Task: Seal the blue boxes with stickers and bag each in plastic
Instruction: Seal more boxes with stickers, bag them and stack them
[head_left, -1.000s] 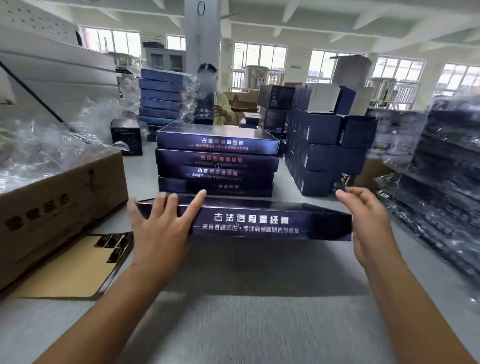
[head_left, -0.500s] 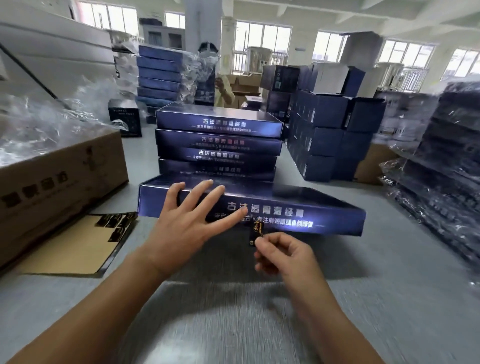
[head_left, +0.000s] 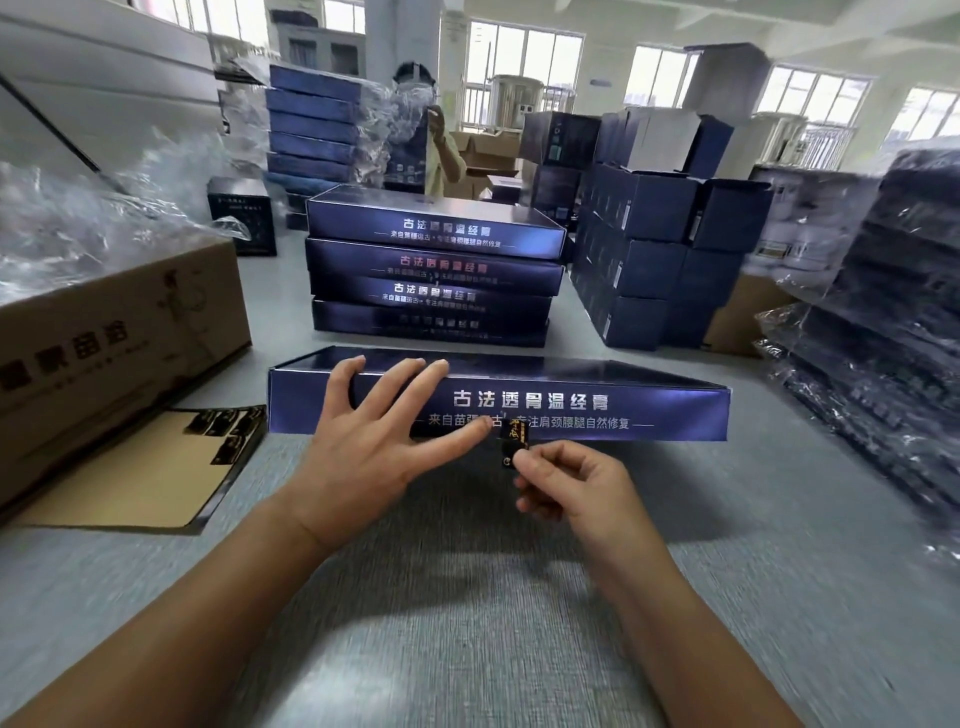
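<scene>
Left hand (head_left: 358, 457), fingers spread, on closed blue box (head_left: 675, 410) — right hand (head_left: 571, 488) fingers pinch sticker (head_left: 513, 434); carton (head_left: 130, 332) holds plastic (head_left: 78, 234)

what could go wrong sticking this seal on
The small black and gold sticker, pinched by the right hand, sits at the lower front edge of the flat blue cardboard box; it may go on crooked or cover the white lettering. The left hand presses with flat fingers, so the box might slide.
</scene>
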